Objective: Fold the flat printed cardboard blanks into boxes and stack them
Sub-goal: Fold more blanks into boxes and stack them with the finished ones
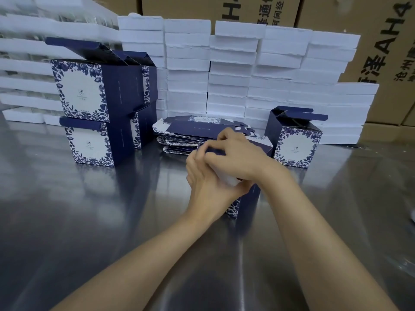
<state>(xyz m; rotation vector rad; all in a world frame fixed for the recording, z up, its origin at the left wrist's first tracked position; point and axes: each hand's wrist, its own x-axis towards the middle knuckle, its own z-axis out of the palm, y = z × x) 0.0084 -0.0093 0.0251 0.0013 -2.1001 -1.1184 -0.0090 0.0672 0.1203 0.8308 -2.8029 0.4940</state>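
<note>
A half-formed navy and white floral box [248, 199] stands on the steel table [89, 221] at centre. My left hand [207, 187] grips its near side with curled fingers. My right hand [238, 156] curls over its top and pinches a navy flap. Most of that box is hidden by both hands. Behind it lies a pile of flat printed blanks [193, 129]. Folded boxes are stacked two high at the left [94, 113]. One more folded box [294, 140] with open top flaps stands at the right.
A wall of stacked white foam trays [258, 70] runs across the back of the table. Brown shipping cartons [386, 52] with black lettering stand behind it. More white trays [29, 70] are piled at the far left.
</note>
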